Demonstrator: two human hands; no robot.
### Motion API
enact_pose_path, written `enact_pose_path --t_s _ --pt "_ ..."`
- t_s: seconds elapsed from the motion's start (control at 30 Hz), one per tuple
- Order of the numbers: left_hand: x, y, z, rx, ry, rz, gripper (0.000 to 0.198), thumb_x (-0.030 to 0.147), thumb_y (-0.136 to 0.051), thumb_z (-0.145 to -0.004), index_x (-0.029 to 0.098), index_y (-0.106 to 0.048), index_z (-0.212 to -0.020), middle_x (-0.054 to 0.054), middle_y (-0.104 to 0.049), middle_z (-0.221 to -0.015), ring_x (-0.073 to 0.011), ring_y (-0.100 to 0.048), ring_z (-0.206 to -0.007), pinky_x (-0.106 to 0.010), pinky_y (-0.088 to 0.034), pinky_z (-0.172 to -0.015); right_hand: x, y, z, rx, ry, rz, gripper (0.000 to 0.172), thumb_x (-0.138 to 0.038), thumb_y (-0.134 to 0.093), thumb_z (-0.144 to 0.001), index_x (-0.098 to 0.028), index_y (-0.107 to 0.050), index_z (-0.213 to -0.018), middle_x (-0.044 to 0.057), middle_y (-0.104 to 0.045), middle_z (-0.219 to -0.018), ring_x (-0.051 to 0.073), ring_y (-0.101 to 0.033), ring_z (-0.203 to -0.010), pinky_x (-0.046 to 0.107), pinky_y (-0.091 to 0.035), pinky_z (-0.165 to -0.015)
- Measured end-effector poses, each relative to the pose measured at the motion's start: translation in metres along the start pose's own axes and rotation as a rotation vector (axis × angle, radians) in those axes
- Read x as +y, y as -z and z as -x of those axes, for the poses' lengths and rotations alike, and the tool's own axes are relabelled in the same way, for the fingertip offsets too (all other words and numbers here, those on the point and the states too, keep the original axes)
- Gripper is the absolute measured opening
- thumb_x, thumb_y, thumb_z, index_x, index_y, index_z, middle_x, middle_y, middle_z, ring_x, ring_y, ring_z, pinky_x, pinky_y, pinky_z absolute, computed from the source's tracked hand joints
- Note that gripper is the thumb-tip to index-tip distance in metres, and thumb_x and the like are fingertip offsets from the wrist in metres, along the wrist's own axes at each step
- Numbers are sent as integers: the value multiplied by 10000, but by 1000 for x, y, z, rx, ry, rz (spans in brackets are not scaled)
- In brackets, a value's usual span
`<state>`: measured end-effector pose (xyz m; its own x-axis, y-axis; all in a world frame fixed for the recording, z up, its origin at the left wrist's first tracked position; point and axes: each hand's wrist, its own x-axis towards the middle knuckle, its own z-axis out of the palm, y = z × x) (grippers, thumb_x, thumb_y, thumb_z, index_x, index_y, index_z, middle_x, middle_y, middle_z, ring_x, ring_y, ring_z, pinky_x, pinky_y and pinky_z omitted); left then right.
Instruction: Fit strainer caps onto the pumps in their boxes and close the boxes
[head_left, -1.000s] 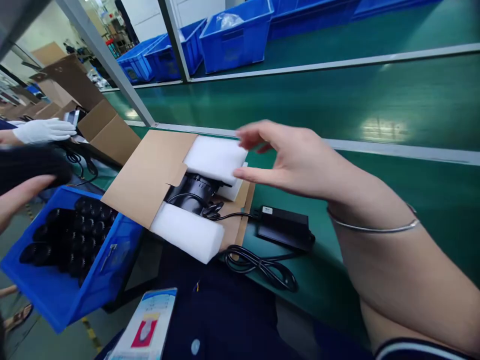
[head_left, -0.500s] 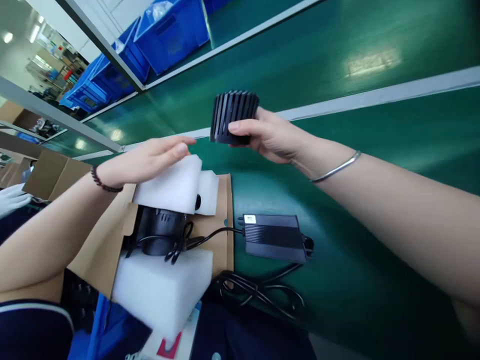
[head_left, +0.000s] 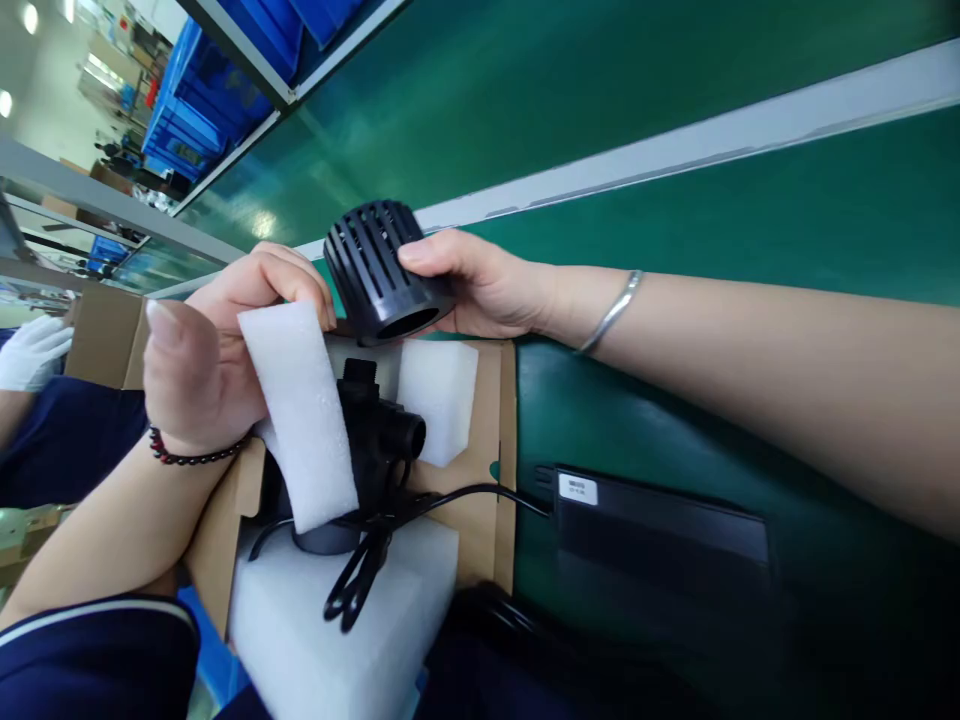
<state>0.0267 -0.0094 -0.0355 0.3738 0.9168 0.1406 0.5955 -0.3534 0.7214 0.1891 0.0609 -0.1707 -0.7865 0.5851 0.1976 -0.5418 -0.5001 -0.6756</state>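
My right hand (head_left: 480, 285) grips a black slotted strainer cage (head_left: 382, 265), its round open end tilted down toward me. My left hand (head_left: 232, 340) has its fingers curled over the upper end of a white foam slab (head_left: 301, 420), which stands tipped up; the thumb sticks out to the side. Beneath both hands, a black pump (head_left: 375, 435) with a threaded outlet and a round side port sits in an opened cardboard box (head_left: 480, 545). A bundled black cable (head_left: 364, 580) lies over the pump and the large foam block (head_left: 337, 620) in front of it.
A black power adapter (head_left: 660, 530) lies on the green bench (head_left: 637, 410), joined to the cable. Another foam block (head_left: 439, 400) sits in the box. Blue bins (head_left: 187, 110) stand beyond a metal frame. At the left is another person's white-gloved hand (head_left: 34, 352).
My left hand has lifted and tilted the foam slab, uncovering the pump's ports. My right hand has brought the strainer cage left, closer above the box, and tilted it. The view has shifted closer.
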Motion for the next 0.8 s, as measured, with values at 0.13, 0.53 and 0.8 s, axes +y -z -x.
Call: enact_pose_path --t_s 0.13,0.53,0.8 --pt "5 6 0 -104 34 -99 587 728 -350 -959 240 -599 -749 -51 -553 -783 -212 -523 -722 -366 -447 -594 3 5 -2 30 160 -6 107 -250 -603 -826 -151 -624 -860 27 -649 -858 168 -645 -907 267 -552 -913" --pt "9 -6 5 36 12 -114 771 747 -31 -963 247 -562 -711 -41 -515 -789 -215 -525 -743 -480 -545 -793 -5 -8 9 -218 104 111 213 -341 -505 -868 -173 -634 -844 -1 -684 -833 177 -681 -814 318 -581 -843" --pt "-3 4 2 108 -56 52 801 785 -133 -967 229 -676 -771 -69 -591 -811 -256 -549 -838 -467 -522 -1047 20 1 -13 -163 199 167 248 -286 -754 -818 -160 -638 -996 24 -708 -1001 183 -659 -980 273 -557 -895"
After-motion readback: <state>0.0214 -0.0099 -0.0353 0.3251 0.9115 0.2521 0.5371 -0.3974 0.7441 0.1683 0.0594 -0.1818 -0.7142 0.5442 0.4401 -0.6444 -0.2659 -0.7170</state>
